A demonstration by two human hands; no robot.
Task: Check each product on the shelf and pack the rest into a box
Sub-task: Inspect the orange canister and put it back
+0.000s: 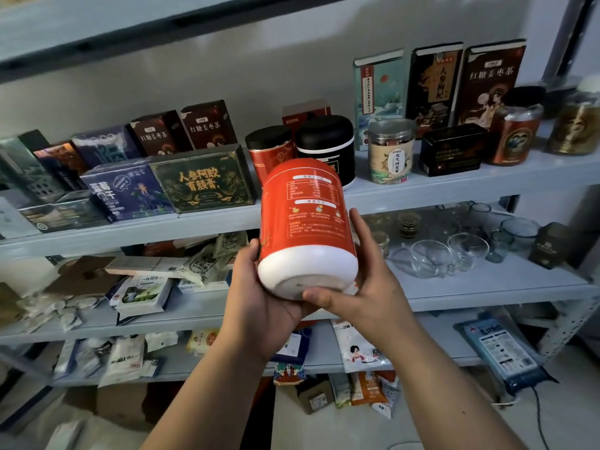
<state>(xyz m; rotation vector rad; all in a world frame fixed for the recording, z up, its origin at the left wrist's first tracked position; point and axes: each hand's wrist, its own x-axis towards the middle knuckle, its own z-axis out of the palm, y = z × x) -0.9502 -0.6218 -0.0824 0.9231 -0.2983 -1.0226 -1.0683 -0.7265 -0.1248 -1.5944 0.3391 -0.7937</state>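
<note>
Gripped in both hands at frame centre: a squat white plastic jar with an orange-red printed label (306, 228). Lies tilted, long axis running from 6 to 12 o'clock, white base turned toward the wearer at 6, top end aimed away at the grey metal shelf (454, 181) and hidden from sight. Cupped under the base from 7 o'clock by the left hand (259, 303), fingers curled beneath; clasped from 4 o'clock by the right hand (367, 287), thumb across the base rim, fingers up the side wall. Shows its printed panel upward, so probably mid-check. Stands just short of a red canister with a black lid (271, 151) and a black round tub (326, 147) at 12. Would need tipping upright and pushing toward 12 to return; equally near either hand. Cannot make out a packing box.
</note>
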